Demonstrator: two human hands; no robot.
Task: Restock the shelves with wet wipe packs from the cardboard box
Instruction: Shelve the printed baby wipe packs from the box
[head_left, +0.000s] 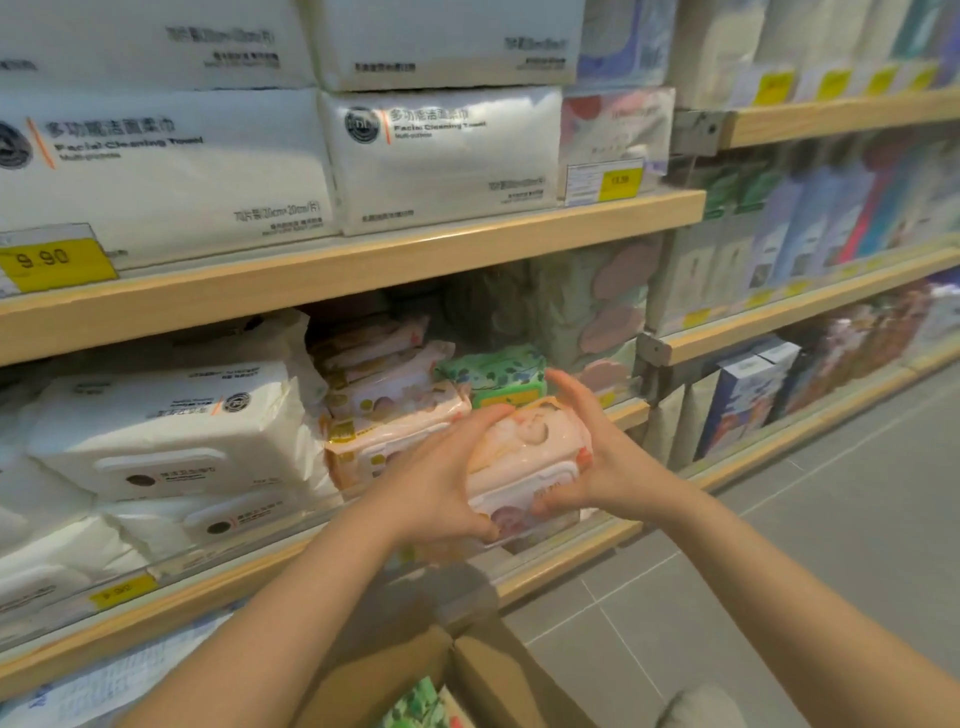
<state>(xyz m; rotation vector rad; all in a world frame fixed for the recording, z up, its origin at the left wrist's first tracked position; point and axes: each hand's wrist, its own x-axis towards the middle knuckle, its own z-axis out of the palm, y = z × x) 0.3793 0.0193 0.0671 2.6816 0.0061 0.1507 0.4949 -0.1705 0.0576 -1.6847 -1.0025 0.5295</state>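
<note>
Both my hands hold a stack of pink wet wipe packs (530, 457) at the front of the wooden middle shelf (571, 545). My left hand (441, 483) grips the stack's left side, my right hand (587, 452) its right side. Behind the stack lies a green wet wipe pack (493, 371). More pink packs (389, 400) are piled just to the left. The open cardboard box (415, 670) is below my arms, with a green pack (415, 706) showing inside it.
White wipe packs (156, 431) fill the shelf's left part. Large white facial towel packs (441, 156) sit on the shelf above. A yellow price tag (52, 262) hangs at left. Further shelves of goods run to the right above a grey tiled floor (779, 571).
</note>
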